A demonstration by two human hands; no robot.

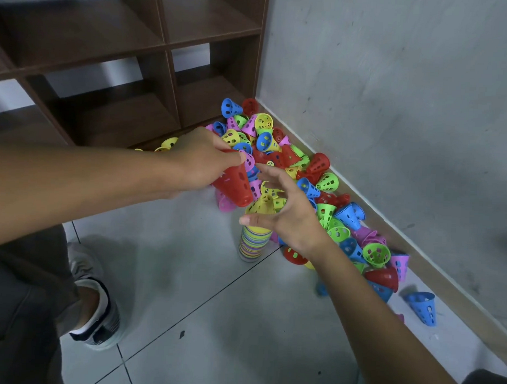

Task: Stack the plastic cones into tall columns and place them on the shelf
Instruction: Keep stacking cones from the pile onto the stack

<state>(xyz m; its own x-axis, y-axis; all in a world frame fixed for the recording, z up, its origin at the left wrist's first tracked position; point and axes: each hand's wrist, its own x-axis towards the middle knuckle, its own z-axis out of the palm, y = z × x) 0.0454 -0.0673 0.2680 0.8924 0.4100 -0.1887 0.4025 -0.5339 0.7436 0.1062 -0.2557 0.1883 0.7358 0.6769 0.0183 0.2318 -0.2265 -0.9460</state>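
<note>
Left hand (198, 161) grip curled round red cone (235, 185), tilted above stack (252, 240) on floor (186, 275). Right hand (286, 216) spread, empty (just beside stack top). Heap (290, 164) by shelf (136, 44).

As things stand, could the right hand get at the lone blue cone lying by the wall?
Probably yes. The right hand is open beside the stacked column, holding nothing, and the blue cone lies apart from the pile on bare floor on that arm's side.

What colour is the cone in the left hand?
Red, with small holes in its side. The left hand grips the cone; the head view shows it.
</note>
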